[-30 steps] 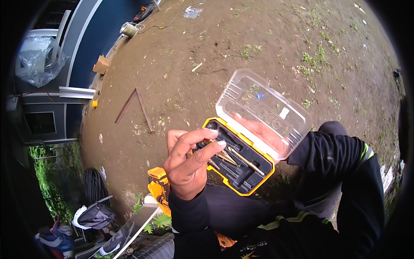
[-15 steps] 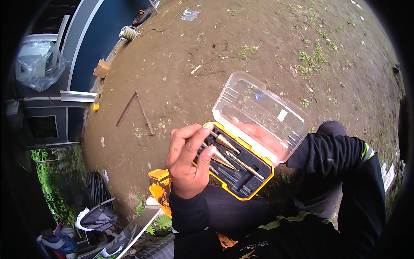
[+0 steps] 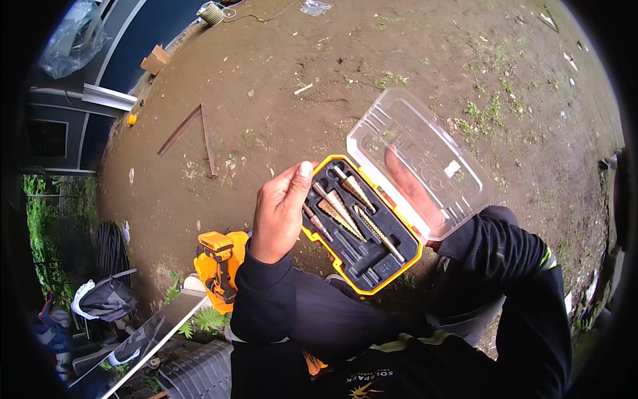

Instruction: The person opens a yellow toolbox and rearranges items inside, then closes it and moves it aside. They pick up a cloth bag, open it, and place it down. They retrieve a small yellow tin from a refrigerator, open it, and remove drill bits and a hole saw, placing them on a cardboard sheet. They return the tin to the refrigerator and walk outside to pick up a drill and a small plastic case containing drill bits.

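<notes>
An open drill bit case (image 3: 387,271) with a yellow rim and black insert is held tilted before me. Its clear lid (image 3: 380,120) is swung out to the right. My left hand (image 3: 282,209) grips the case's left edge, thumb on the rim and fingers mostly hidden behind. Seen through the lid, my right hand (image 3: 412,183) lies behind it, bearing the case near the hinge; some of its fingers are hidden. In the insert sit a gold step bit (image 3: 357,189), a larger cone-shaped step bit (image 3: 340,211), a long toothed bit (image 3: 380,233) and a smaller bit (image 3: 318,223).
An orange-yellow power tool (image 3: 219,263) stands left of my left forearm, by a pale-edged board (image 3: 159,326). Beyond lie a bent metal angle (image 3: 199,139), a cardboard box (image 3: 155,60) and coiled black cable (image 3: 111,249). A grey bag (image 3: 109,298) sits lower left.
My left thumb and fingers have drawn back from the bits to the case's left edge, uncovering the bits. The lid and right hand appear slightly farther right; the view has shifted.
</notes>
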Demonstrator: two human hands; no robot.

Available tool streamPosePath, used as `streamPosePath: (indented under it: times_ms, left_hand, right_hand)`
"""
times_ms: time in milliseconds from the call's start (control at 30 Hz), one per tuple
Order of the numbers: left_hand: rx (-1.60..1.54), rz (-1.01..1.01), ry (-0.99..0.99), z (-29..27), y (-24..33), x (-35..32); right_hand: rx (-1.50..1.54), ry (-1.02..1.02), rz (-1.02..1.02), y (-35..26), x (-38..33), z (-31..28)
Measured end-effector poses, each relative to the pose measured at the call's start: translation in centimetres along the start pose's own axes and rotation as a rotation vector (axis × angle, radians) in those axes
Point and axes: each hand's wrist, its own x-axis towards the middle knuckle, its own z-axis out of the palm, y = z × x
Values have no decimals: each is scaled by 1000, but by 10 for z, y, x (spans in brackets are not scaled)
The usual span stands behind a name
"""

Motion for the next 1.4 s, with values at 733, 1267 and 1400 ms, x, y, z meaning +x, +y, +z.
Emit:
streamPosePath:
  times_ms: [733,1267,1400]
  left_hand:
    - [-367,-223,-245,4,9,-6]
    - [-434,-96,-19,22,-1,-5]
    - [-593,-208,-100,15,3,-1]
  right_hand:
    - [-389,185,-135,-36,-6,8]
    - [-769,165,-265,-32,-2,21]
    - [-715,167,-274,-31,-2,24]
